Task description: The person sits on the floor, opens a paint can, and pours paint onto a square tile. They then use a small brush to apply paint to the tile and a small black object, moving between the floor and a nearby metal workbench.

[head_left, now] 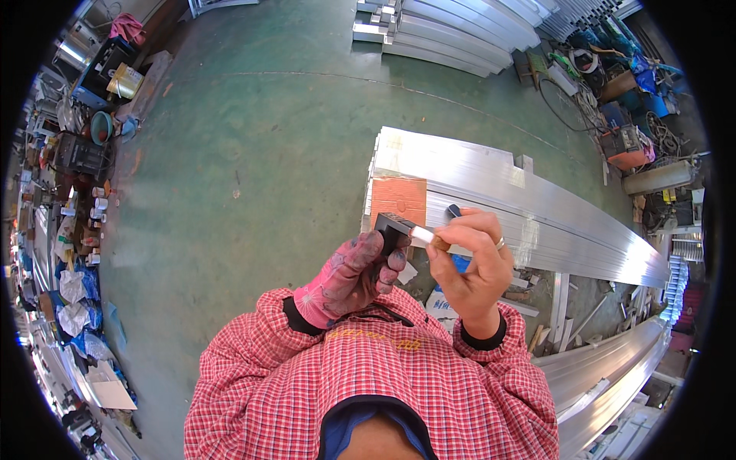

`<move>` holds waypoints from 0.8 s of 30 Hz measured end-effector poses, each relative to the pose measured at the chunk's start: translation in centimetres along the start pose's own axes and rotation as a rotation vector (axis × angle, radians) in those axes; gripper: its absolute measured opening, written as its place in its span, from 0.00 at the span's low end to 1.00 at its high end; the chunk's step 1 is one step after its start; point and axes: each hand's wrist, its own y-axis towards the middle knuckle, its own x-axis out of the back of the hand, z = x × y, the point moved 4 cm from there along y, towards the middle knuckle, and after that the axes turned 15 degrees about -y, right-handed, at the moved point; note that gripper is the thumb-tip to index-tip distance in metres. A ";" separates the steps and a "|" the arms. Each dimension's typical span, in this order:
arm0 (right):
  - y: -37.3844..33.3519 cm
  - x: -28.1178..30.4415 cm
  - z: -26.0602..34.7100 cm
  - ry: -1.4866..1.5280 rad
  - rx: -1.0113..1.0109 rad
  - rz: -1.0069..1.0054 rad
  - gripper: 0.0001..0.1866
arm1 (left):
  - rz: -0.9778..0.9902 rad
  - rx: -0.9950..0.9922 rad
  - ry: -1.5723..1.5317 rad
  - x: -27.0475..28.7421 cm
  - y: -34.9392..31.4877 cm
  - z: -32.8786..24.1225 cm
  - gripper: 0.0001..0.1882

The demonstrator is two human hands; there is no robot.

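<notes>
Black block (389, 233), in left hand (349, 277); markings (395, 220) illegible

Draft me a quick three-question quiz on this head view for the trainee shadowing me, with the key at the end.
1. Multiple choice: what is in the person's left hand?
A) a blue bag
B) a black item
C) a coil of cable

2. True or false: the right hand, which pinches a white-and-brown piece, wears a glove.

3. Fill in the blank: the flat orange-brown sheet lies on the long silvery ____.

Key:
1. B.
2. False; it is bare.
3. Metal bars.
</notes>
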 end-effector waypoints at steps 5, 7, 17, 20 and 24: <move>-0.2 0.1 -0.1 0.008 -0.003 -0.019 0.15 | 0.042 -0.016 0.031 -0.3 -0.1 0.0 0.25; -0.3 0.3 0.0 0.016 -0.001 -0.033 0.15 | 0.065 -0.015 0.027 -0.6 -0.1 -0.1 0.25; -0.7 1.0 0.4 0.037 -0.031 -0.010 0.14 | 0.072 -0.096 0.191 -0.1 -0.2 -1.0 0.25; -0.9 0.9 0.5 0.047 -0.033 0.011 0.15 | 0.087 -0.094 0.219 -0.2 -0.2 -1.2 0.25; -1.0 0.7 0.7 0.042 -0.036 0.020 0.15 | 0.102 -0.110 0.229 -0.2 -0.2 -1.2 0.25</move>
